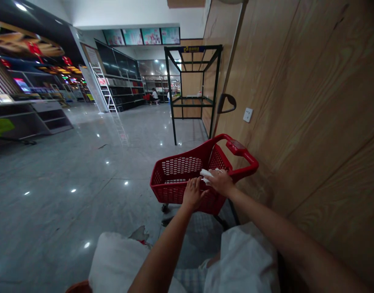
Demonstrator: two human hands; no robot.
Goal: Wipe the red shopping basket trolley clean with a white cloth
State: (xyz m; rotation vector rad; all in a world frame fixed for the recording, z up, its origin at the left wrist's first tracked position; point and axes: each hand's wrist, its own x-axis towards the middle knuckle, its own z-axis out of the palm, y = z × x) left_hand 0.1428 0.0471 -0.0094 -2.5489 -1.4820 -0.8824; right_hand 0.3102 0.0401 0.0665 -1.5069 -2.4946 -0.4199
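Note:
A small red plastic shopping cart (171, 191) with mesh sides stands in front of me, its handle towards the wall. My left hand (193, 194) holds the near rim, fingers hooked over the edge and thumb on the outer side. Just right of it, my right hand (221, 182) is closed on a crumpled white cloth (206, 173) at the rim near the handle end. Part of the cloth hides under the fingers. No goods show inside the visible part of the basket.
A wood-panelled wall (296, 101) with a power socket (248, 115) runs close along my right. Behind the cart stands a dark metal rack (191, 101). Further off are a ladder (106, 89), shelves (125, 87) and a seated person (155, 96). Counters (51, 116) stand left.

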